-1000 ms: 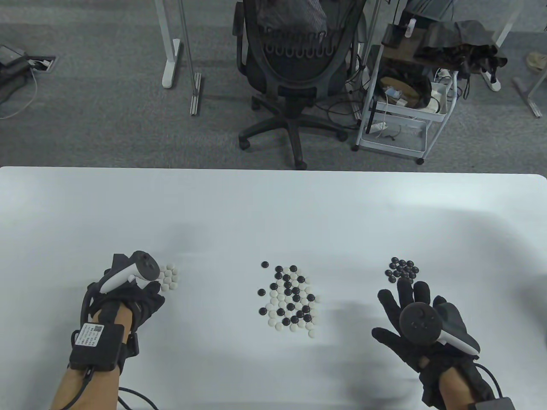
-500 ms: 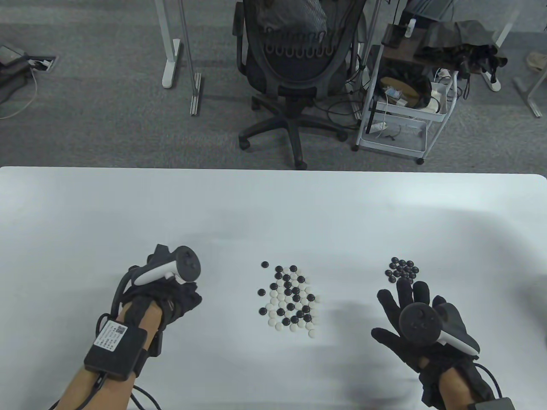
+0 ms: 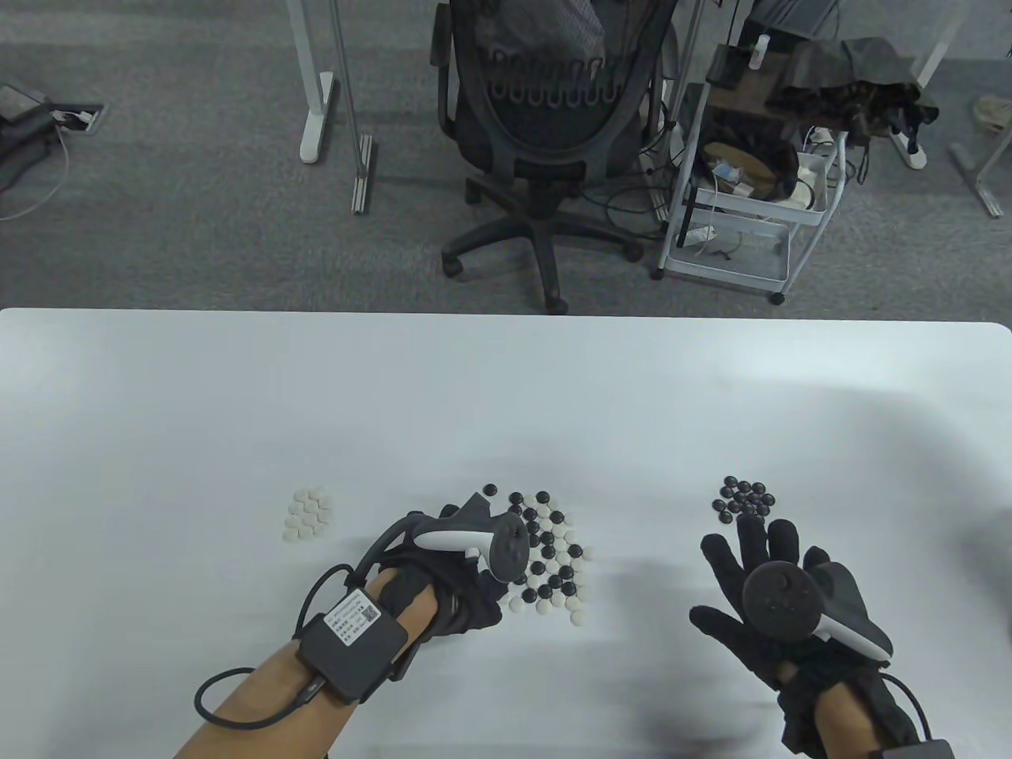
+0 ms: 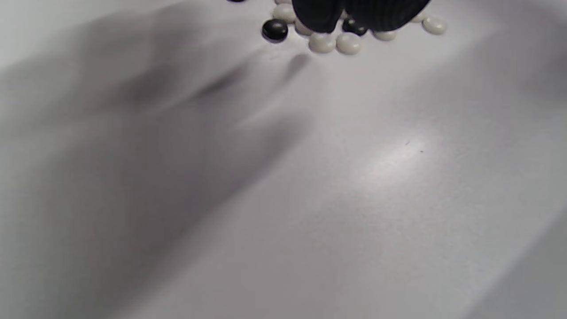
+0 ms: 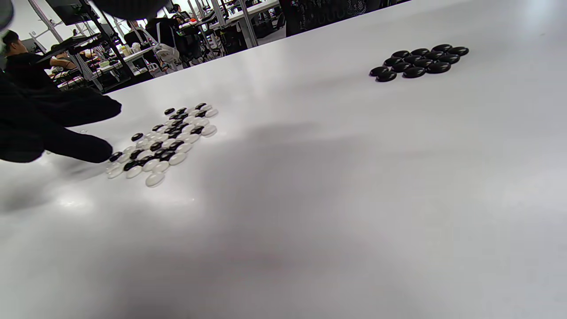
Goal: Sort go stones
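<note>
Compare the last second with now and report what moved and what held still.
The left hand went from the sorted white stones rightward across the table to the near-left edge of the mixed pile, its fingers now over the stones there; whether it grips one cannot be told. The right hand, spread near the black stones, stayed put, as did all three groups.

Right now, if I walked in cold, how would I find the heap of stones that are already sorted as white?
Start at the white table and find the big mixed pile of black and white stones in the middle. Look to that pile's left, beyond the gloved left hand: the small white cluster lies alone there. Unlike its neighbours, it has no black stones.
</note>
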